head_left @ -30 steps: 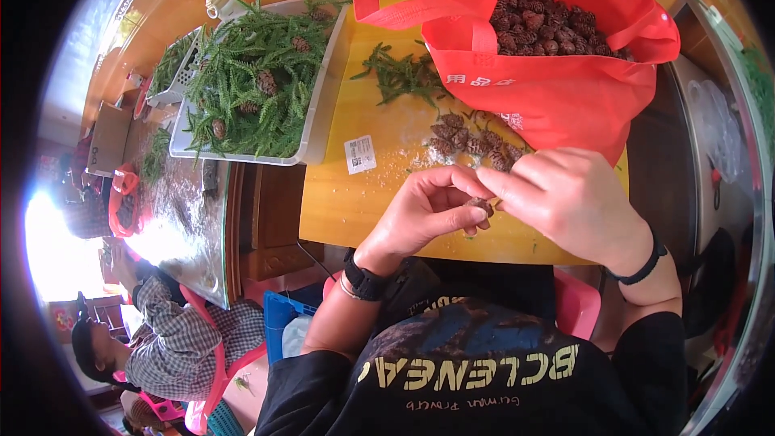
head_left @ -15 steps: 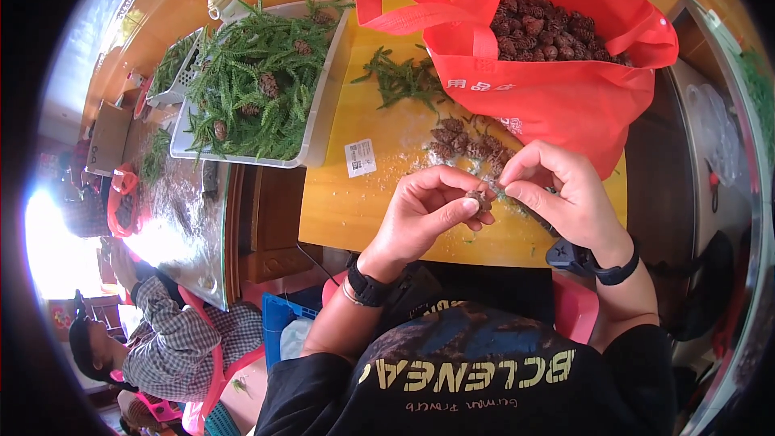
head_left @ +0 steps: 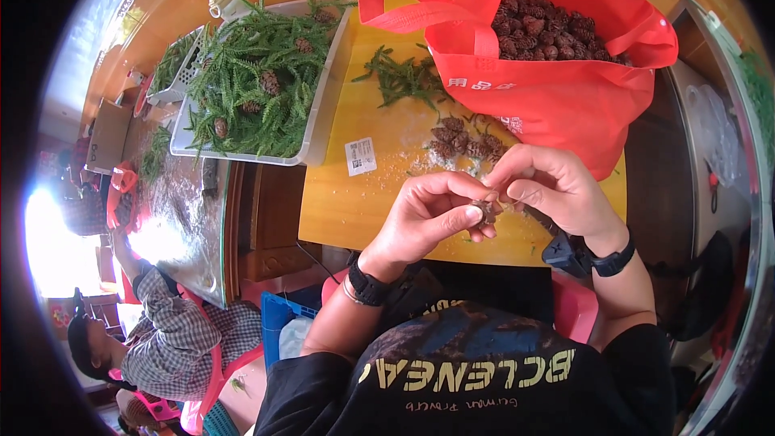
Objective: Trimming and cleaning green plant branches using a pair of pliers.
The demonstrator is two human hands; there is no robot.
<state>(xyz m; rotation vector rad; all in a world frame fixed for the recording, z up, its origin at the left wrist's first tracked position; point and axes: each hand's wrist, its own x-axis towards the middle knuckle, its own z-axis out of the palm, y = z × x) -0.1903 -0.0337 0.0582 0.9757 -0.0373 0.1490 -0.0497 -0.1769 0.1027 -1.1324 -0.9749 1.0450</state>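
Observation:
Between the thumb and fingers of my left hand point(head_left: 424, 214) is a small brown pine cone point(head_left: 486, 211). My right hand point(head_left: 559, 192) meets it at the cone's top, thumb and forefinger pinched together; what they grip is too small to make out. Just beyond my hands, a small heap of loose pine cones point(head_left: 460, 142) lies on the yellow table point(head_left: 355, 218) among whitish crumbs. Farther back are some green artificial pine sprigs point(head_left: 401, 77). A red bag point(head_left: 557, 97) full of pine cones point(head_left: 545, 28) stands at the back right.
At the back left, a translucent tray point(head_left: 329, 93) holds green branches with cones on them. A white label point(head_left: 361, 157) lies on the table near it. Another person point(head_left: 173, 323) in a checked shirt sits at a glossy table at far left. A blue crate point(head_left: 278, 315) stands beside me.
My right hand has shifted slightly left, its fingertips closer to the cone. The cone has turned a little in my left hand. At far left, the other person's arm has moved.

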